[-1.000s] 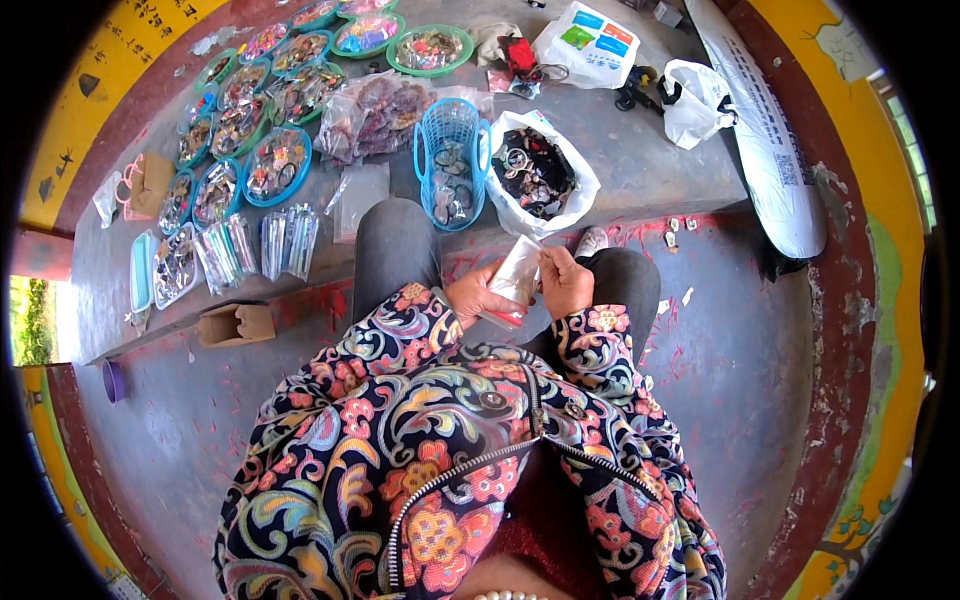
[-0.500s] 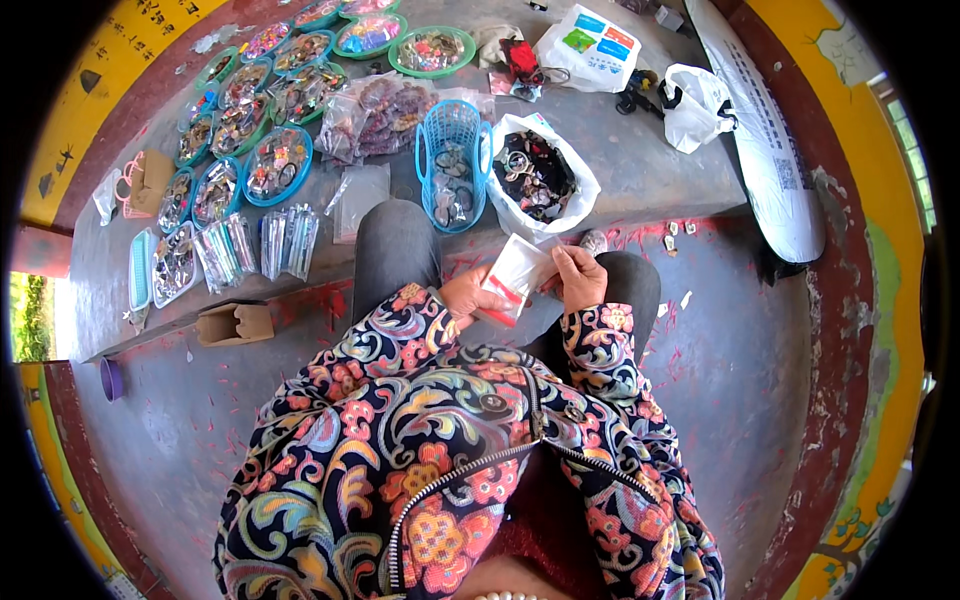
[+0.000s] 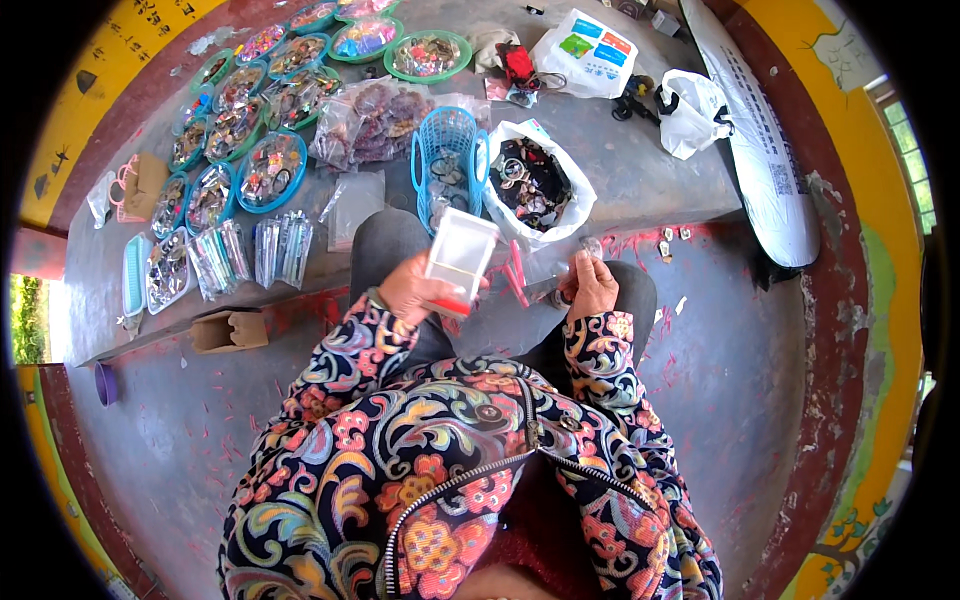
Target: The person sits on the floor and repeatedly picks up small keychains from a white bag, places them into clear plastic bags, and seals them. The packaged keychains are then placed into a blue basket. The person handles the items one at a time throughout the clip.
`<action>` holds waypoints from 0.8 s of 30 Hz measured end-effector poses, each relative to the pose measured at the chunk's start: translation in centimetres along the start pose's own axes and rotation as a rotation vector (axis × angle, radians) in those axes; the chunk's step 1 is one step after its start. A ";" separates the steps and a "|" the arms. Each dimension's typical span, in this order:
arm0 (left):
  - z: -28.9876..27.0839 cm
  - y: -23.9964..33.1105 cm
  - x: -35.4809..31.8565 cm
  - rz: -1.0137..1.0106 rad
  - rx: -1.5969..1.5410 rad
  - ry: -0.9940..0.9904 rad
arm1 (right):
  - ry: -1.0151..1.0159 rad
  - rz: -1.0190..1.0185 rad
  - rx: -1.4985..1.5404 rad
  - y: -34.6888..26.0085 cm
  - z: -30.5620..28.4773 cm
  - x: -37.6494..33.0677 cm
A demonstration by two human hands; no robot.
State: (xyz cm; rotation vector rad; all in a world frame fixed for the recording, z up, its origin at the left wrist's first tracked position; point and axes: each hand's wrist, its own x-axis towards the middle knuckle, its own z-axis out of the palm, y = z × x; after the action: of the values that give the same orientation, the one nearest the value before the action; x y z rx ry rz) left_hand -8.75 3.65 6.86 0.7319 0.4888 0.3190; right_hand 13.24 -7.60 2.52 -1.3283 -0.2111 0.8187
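Observation:
My left hand [image 3: 410, 290] grips a stack of small clear plastic bags [image 3: 463, 246] with a red strip along the lower end and what looks like a band across it. To its right, my right hand [image 3: 592, 287] pinches one loose clear plastic bag [image 3: 542, 270], whose red strip points toward the stack without touching it. Just beyond my hands, on the raised grey ledge, stand a blue plastic basket [image 3: 425, 165] with clear packets inside and a white bag [image 3: 575, 212] full of dark hair ties and similar small pieces.
Round baskets [image 3: 273, 208] of packaged trinkets crowd the ledge's left side. Bundles of pens [image 3: 281, 250] lie nearer. A bag of purplish items [image 3: 375, 125] sits behind the blue basket. White carrier bags [image 3: 693, 135] stand at right. A cardboard box [image 3: 230, 332] rests on the floor.
My hands have drawn apart. The left moved left and tilted the stack upright; the right pulled one bag free of it to the right.

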 end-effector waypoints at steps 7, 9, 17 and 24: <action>-1.4 2.4 -1.8 0.174 0.032 0.204 | -0.010 0.059 -0.007 0.8 -0.2 0.7; -2.1 2.4 -2.2 0.215 0.031 0.252 | -0.033 0.086 -0.001 0.4 0.5 0.4; -12.1 5.9 -4.3 0.494 -0.008 0.598 | -0.042 0.113 -0.039 1.7 -0.6 0.6; -28.8 0.2 -2.3 0.208 0.535 1.040 | -0.068 0.134 -0.074 3.0 -0.2 1.0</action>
State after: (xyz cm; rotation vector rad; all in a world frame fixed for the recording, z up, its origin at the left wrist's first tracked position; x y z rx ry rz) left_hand -25.96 18.78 -10.69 1.1145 1.5267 0.7873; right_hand 12.88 -7.04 -0.56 -1.3970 -0.2091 0.9779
